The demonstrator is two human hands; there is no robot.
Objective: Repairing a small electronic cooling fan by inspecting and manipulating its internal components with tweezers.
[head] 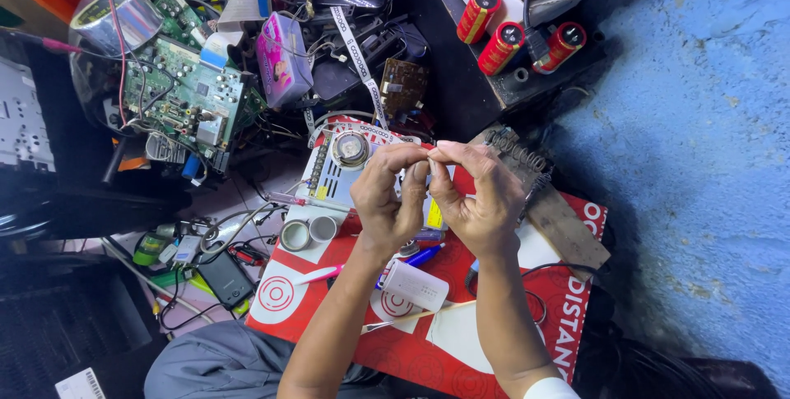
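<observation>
Bare forearms, a white cuff at the right wrist, grey trousers below.

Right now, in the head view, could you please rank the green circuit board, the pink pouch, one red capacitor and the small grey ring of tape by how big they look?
1. Green circuit board
2. Pink pouch
3. Red capacitor
4. Grey ring of tape
The last two look close in size, so their order is unsure.

Your head camera is looking steeply down from close above your raised hands, facing the red board and cluttered floor beyond.
</observation>
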